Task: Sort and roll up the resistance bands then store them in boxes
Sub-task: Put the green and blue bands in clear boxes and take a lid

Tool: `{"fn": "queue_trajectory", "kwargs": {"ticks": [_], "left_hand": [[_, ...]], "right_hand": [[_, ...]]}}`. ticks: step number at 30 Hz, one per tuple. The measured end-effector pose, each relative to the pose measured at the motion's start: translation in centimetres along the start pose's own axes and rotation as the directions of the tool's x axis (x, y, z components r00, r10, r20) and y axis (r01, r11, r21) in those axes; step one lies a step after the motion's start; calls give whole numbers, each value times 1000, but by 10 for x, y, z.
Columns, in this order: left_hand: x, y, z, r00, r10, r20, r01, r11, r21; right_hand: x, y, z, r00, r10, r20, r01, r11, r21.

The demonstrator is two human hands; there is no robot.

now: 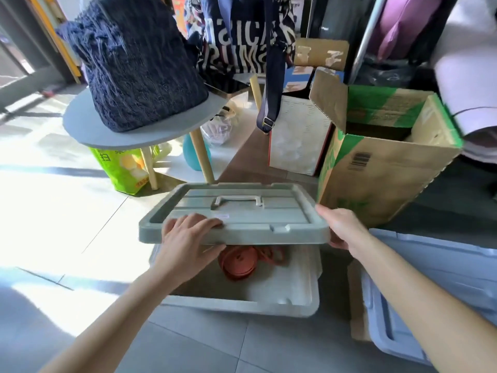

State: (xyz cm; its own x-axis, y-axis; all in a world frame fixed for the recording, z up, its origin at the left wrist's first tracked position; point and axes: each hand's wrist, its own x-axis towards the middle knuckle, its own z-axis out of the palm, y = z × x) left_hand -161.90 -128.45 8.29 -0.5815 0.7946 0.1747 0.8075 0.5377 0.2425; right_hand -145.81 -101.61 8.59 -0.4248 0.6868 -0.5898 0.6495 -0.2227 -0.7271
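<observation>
Head camera shows my left hand (188, 238) gripping the lid (242, 208) by its near edge, with the fingers curled over the top and the thumb underneath. My right hand (341, 228) clasps the right corner of the lid, thumb on top, fingers hidden below. Between them I hold the lid in the air over the far half of the open box (269, 305). Rolled orange bands (239, 263) lie inside the box, partly under the lid. A carton (390, 168) stands beyond on the right, and a table (88, 125) on the left.
</observation>
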Motion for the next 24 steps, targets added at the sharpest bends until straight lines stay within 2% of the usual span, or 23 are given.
{"fn": "queue_trajectory", "kwargs": {"ticks": [3,5,6,8,9,10,11,12,15,17,19,20,24], "left_hand": [[-38,2,13,996,44,84,-43,999,-7],[-50,-5,19,990,44,131,-33,996,-88],[-51,-11,20,992,8,125,8,992,-123],[-48,-28,23,989,-147,0,147,984,-100],[-46,-37,23,955,-290,-57,285,955,-85],[-44,-47,24,887,-458,-54,452,887,-99],[-43,-56,25,803,-596,7,593,798,-112],[-43,-65,30,737,-671,88,676,728,-112],[-48,-78,45,663,-711,236,745,659,-105],[-51,-80,50,658,-714,239,752,636,-173],[-53,-82,51,680,-703,210,728,611,-311],[-52,-82,51,685,-700,202,715,592,-372],[-45,-78,55,674,-700,234,703,512,-493]], "right_hand": [[-12,22,9,991,-125,50,133,969,-207],[-16,39,13,980,-196,48,199,908,-369],[-18,48,15,975,-214,60,216,843,-492],[-21,61,15,971,-225,85,214,649,-730],[-23,66,16,968,-232,95,213,564,-798],[-24,69,16,963,-248,106,221,496,-840],[-25,73,16,957,-264,120,233,454,-860],[-27,75,16,952,-276,132,246,434,-867],[-31,79,14,936,-294,192,303,398,-866],[-33,80,13,924,-306,230,335,355,-873],[-29,83,12,933,-288,217,318,370,-873],[-27,84,12,944,-271,188,291,419,-860],[-7,91,15,983,-183,9,141,725,-674]]}}
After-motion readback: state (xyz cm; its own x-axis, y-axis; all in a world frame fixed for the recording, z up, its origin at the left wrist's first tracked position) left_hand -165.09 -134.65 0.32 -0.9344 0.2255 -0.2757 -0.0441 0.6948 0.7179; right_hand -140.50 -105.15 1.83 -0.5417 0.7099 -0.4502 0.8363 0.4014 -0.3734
